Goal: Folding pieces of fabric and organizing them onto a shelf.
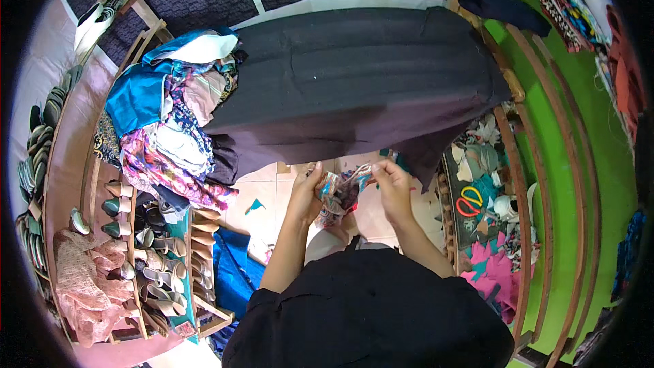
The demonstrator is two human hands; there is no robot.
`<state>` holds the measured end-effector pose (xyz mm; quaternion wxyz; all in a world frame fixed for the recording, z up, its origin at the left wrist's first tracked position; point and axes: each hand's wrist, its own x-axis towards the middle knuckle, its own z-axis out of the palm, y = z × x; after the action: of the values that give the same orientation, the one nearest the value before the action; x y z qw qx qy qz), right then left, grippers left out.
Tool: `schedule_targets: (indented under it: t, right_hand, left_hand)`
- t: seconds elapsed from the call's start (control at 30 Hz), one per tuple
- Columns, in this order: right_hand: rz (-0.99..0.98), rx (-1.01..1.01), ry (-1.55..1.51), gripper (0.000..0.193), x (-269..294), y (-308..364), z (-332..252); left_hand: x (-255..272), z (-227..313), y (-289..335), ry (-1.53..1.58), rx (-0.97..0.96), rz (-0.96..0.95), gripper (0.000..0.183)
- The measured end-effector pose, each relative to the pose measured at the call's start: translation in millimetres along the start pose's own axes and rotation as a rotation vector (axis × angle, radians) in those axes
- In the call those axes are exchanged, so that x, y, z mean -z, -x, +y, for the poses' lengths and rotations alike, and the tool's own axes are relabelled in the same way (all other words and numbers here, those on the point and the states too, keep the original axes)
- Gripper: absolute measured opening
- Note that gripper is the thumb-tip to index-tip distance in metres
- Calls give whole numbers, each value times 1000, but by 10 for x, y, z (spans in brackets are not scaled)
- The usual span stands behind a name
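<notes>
Held scrap [338, 197] — cloth; black drape [361, 68] — matt cloth; rails [553, 95], wood; floor tiles [257, 191], smooth.

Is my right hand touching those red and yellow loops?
Apart. The head view shows your right hand well to the left of the red and yellow loops, with floor tiles showing between them.
</notes>
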<state>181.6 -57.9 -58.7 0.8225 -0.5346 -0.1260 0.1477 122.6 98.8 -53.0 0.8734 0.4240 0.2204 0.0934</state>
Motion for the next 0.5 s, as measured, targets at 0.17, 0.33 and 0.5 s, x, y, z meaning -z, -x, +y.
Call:
schedule_targets:
  t: [0.17,0.33,0.5]
  right_hand:
    - [-19,636,781,15,94,184,-288]
    - [-428,-63,63,17,158,285,-235]
    - [-346,48,-131,17,99,360,-198]
  left_hand:
    - [95,-102,153,210,67,-199,8]
    - [-104,-104,277,86,87,-182,20]
    - [-75,-231,374,11,45,-181,17]
